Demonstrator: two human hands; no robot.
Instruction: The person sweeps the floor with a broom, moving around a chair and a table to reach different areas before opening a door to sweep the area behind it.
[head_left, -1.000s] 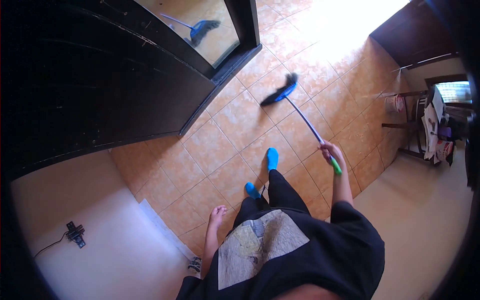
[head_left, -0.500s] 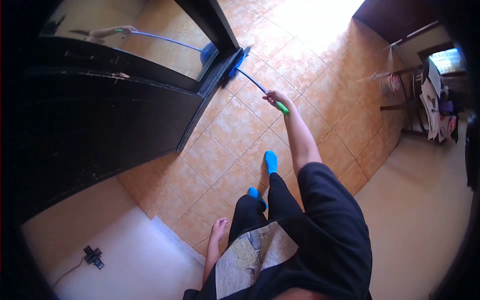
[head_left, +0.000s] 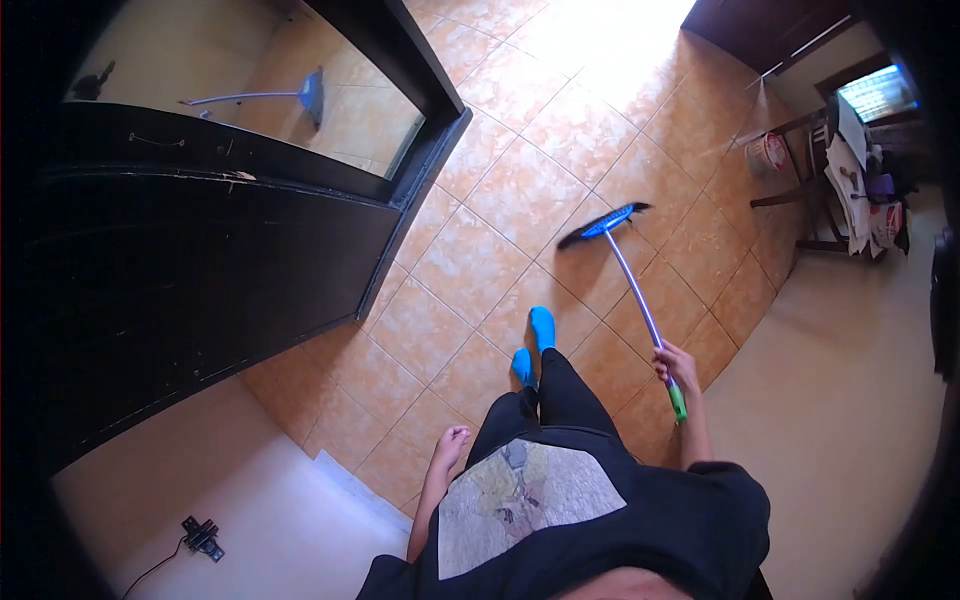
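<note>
A broom with a purple stick (head_left: 635, 286), a green grip end and a blue head (head_left: 606, 222) with dark bristles rests on the tiled floor (head_left: 480, 255), in front of my feet. My right hand (head_left: 675, 366) is wrapped round the stick just above the green grip, at the right side of my body. My left hand (head_left: 452, 446) hangs beside my left thigh with its fingers curled, touching no object that I can see. Part of the broom is reflected in the cabinet mirror (head_left: 350, 100).
A dark cabinet (head_left: 200, 270) fills the left side. At the right stand a bucket (head_left: 768, 153) and a wooden chair or table (head_left: 785, 198) piled with papers. A black socket (head_left: 203, 538) with a cord sits on the pale wall at the lower left.
The broom head has moved from the cabinet's corner to the right and nearer my feet. My right arm has drawn back toward my body, still gripping the stick. My rear foot has come forward.
</note>
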